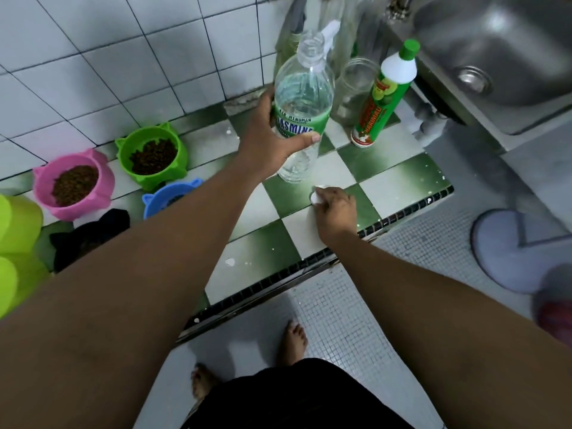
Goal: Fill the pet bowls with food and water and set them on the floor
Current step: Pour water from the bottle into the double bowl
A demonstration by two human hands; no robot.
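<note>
My left hand [272,134] grips a clear water bottle [305,97] with a green label, uncapped, standing on the checkered counter [396,178]. My right hand [332,209] holds the bottle's white cap [316,197] down on the counter just in front of the bottle. At the left stand a pink bowl [103,184] and a green bowl [179,153], both holding brown kibble. A blue bowl [161,199] sits in front of the green one, partly hidden by my left forearm. A black bowl [93,230] lies beside it, also partly hidden.
A green-capped white squeeze bottle [387,94] and an empty glass jar [356,88] stand right of the water bottle. A steel sink [501,57] fills the top right. Lime-green containers [15,243] sit at the far left. Below the counter edge are my bare feet on small-tiled floor [356,320].
</note>
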